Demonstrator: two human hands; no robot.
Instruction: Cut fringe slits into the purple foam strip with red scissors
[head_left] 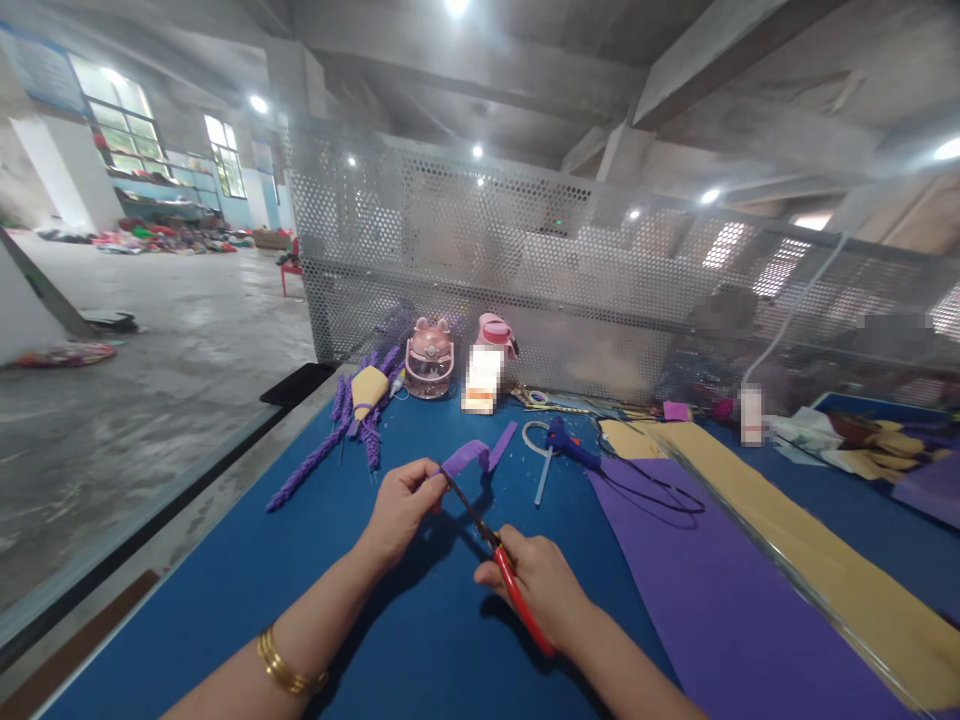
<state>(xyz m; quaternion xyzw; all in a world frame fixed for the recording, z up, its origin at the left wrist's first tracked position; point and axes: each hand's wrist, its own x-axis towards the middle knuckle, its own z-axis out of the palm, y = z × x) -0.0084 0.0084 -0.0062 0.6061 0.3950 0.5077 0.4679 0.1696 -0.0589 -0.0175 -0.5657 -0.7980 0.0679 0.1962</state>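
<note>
My left hand (409, 508) pinches one end of a narrow purple strip (466, 458), which curls away to the right above the table. In my right hand (541, 580) is a pair of scissors (517, 598) with red handles. Their dark blades point up and left and meet the strip close to my left fingertips. Whether the blades are fully closed is hard to make out. Beyond the strip lies a blue glue gun (564, 440) with a clear glue stick (543, 478) beside it.
Purple lavender stems with a yellow wrap (369, 392) lie at the back left. Near them stand a pink bottle (430, 362) and a lit phone (482, 380). Purple sheet (705, 590) and yellow sheet (795, 540) cover the right side. A perforated metal screen (480, 250) rises behind the blue table (247, 600).
</note>
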